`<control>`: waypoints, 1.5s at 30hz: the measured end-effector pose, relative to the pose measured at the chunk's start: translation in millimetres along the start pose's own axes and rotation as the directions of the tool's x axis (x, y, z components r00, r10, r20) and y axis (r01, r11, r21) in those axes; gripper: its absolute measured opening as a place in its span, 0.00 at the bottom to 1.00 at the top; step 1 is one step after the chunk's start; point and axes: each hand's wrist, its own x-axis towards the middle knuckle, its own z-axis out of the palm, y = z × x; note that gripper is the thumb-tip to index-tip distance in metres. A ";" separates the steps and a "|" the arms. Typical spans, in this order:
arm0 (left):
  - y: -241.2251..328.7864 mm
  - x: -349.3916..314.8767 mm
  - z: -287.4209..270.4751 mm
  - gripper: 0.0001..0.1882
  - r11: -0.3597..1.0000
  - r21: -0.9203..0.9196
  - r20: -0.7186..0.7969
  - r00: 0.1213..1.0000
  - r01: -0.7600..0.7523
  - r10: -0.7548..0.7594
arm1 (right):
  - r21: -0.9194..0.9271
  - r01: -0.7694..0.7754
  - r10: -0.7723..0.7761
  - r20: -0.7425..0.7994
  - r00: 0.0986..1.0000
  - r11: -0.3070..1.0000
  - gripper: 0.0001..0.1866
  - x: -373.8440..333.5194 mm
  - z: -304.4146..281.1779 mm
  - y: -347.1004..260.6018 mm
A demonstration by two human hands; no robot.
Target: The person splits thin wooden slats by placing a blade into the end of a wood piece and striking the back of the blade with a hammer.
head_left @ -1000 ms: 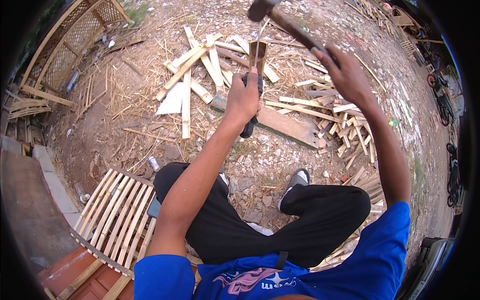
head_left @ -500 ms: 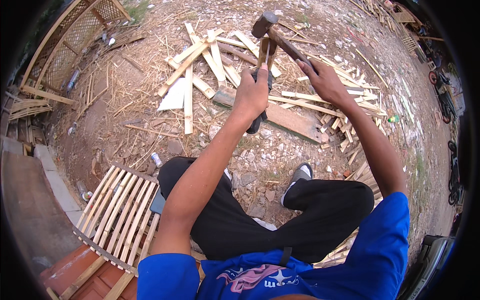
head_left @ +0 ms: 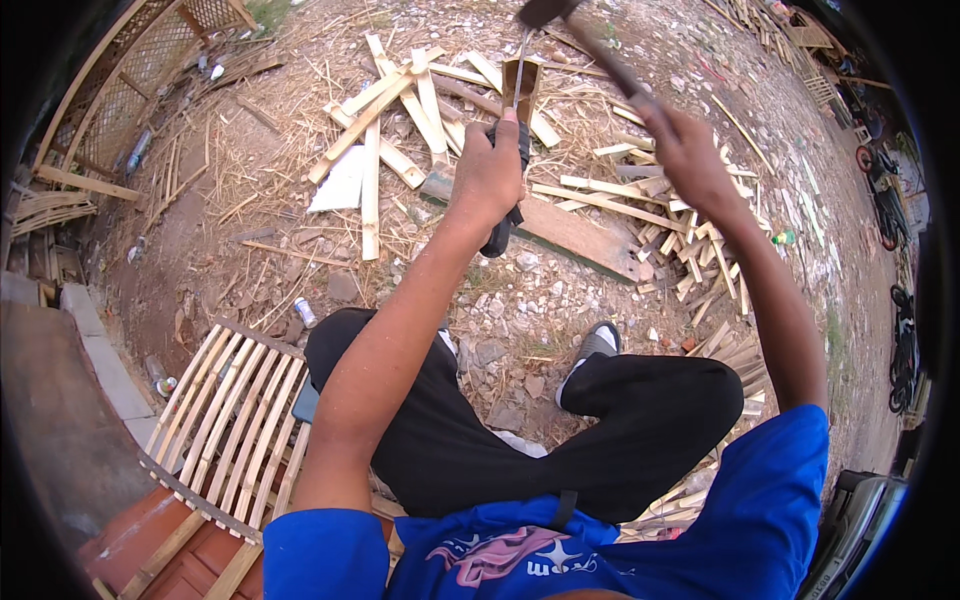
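My left hand (head_left: 488, 175) is closed round the black-wrapped handle of a tool (head_left: 503, 222). From its top a thin grey metal edge, like a blade seen edge-on, points away from me. A brown, hollow-looking piece of wood (head_left: 520, 82) lies against this metal; whether they are joined I cannot tell. My right hand (head_left: 690, 160) grips the wooden handle of a hammer (head_left: 607, 58). Its dark head is at the frame's top edge, by the metal's far end, and blurred. Beneath my hands lies a thick plank (head_left: 575, 235) on the ground.
Pale wood strips (head_left: 395, 120) lie scattered ahead, with a heap of short pieces (head_left: 690, 230) to the right. A slatted wooden panel (head_left: 225, 420) rests at my left beside a bottle (head_left: 305, 312). A lattice frame (head_left: 130, 85) stands far left, and a vehicle (head_left: 860, 530) is at lower right.
The hammer has moved upward in the picture, and my right hand has shifted right. My left hand and its tool have moved slightly left and up, along with the whole view.
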 end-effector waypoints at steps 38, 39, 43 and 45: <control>41.1 -9.8 -19.5 0.22 0.998 0.060 0.298 0.954 -0.030 0.011 | 0.183 0.152 -0.090 -0.306 0.948 0.971 0.29 -26.6 -64.8 25.4; 41.2 -11.2 -17.5 0.23 0.990 0.136 0.307 0.952 -0.044 0.001 | 0.130 0.131 -0.084 -0.318 0.944 0.983 0.35 -31.0 -63.3 30.8; 35.3 -11.7 -4.2 0.25 0.944 0.318 0.337 0.941 -0.084 -0.029 | 0.174 -0.074 0.115 -0.238 0.965 0.982 0.34 -50.0 -30.4 57.8; 35.1 -16.6 3.5 0.25 0.937 0.336 0.353 0.935 -0.094 -0.033 | 0.077 -0.175 0.187 -0.194 0.963 0.982 0.35 -57.1 -22.3 73.3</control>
